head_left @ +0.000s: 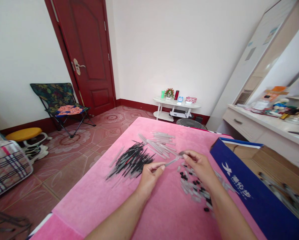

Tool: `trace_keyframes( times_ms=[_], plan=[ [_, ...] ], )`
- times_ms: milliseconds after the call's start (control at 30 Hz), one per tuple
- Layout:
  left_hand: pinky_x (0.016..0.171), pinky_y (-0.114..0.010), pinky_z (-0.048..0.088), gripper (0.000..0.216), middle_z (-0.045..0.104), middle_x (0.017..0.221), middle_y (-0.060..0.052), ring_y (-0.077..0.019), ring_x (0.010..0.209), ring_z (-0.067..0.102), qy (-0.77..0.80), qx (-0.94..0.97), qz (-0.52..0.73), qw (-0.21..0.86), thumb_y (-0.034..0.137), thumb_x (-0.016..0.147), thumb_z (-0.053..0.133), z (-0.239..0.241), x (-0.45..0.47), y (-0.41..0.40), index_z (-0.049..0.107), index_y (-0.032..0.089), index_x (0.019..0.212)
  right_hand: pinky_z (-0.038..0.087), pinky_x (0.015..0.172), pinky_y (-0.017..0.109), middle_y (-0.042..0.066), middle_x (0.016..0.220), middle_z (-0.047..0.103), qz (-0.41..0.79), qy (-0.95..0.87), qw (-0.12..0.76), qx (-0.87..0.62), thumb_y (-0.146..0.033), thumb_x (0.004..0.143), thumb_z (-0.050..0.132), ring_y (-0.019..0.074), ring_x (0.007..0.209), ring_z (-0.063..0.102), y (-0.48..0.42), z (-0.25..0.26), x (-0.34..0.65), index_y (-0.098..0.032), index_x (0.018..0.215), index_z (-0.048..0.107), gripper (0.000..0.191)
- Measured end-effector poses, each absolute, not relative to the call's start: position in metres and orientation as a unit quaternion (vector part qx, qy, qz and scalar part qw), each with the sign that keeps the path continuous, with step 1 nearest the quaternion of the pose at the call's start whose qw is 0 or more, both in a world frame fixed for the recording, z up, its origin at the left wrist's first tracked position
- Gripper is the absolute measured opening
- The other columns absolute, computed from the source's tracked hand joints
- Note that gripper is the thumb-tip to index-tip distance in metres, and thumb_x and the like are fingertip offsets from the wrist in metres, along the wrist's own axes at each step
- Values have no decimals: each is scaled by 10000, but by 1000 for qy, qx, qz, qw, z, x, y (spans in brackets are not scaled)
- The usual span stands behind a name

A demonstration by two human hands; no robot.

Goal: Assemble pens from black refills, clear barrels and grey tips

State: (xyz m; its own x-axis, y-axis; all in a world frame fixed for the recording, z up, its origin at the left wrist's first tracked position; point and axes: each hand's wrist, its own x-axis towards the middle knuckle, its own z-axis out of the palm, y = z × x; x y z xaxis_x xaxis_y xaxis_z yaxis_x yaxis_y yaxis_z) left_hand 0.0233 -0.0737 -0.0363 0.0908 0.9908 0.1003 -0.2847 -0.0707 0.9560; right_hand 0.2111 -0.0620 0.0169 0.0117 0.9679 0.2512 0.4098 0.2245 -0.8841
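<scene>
My left hand (151, 171) is closed in a pinch around a clear pen barrel (171, 162), which points right and slightly up. My right hand (197, 163) pinches a small dark piece (181, 153) by the barrel's far end; its kind is too small to tell. Left of my left hand lies a heap of black pen refills (132, 160). Beyond my hands lie several clear pen barrels (160, 143), roughly side by side. Beneath and beside my right hand are scattered clear pen caps (189, 188) and small black plugs (206, 209).
Everything lies on a pink cloth-covered table (109, 210). A blue cardboard box (235, 183) with pens inside stands at its right edge. Beyond are a white dresser (235, 121), a low white stand (161, 101), a folding chair (53, 95) and a yellow stool (24, 134).
</scene>
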Motion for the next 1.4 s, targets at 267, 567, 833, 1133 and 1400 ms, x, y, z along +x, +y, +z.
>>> trace_keyframes(
  times_ms=[267,567,833,1133,1400],
  plan=[
    [748,-313,425,240,686,860,-95,-229,806,590,383,513,549,537,318,689,612,-38,24,-74,707,156,839,408,665,251,39,781,630,284,-704,395,-518,-305,743,516,168,739,552,-63,21,217,-167,804,648,200],
    [658,-263,425,173,660,759,-78,-183,711,579,401,567,547,467,244,714,580,-38,23,-76,698,144,791,352,531,217,-8,584,529,257,-705,371,-548,-279,761,451,127,571,484,-64,11,199,-149,671,597,215],
    [563,-232,347,158,557,625,-26,-132,616,489,409,653,554,315,152,742,528,-35,20,-83,682,155,775,307,469,198,-29,522,465,300,-668,381,-564,-285,759,442,94,489,417,-63,-4,191,-137,666,565,214],
    [547,-232,339,158,555,627,-29,-131,598,475,394,684,530,309,149,737,530,-38,22,-79,681,160,783,258,440,191,-41,456,410,292,-696,318,-573,-305,769,427,77,441,361,-66,1,203,-156,537,476,280],
    [539,-239,328,182,520,598,-32,-130,576,455,347,728,516,291,219,769,520,-37,21,-83,687,162,812,255,441,196,-22,443,460,276,-722,217,-596,-286,761,424,80,427,389,-76,13,209,-153,498,488,302]
  ],
)
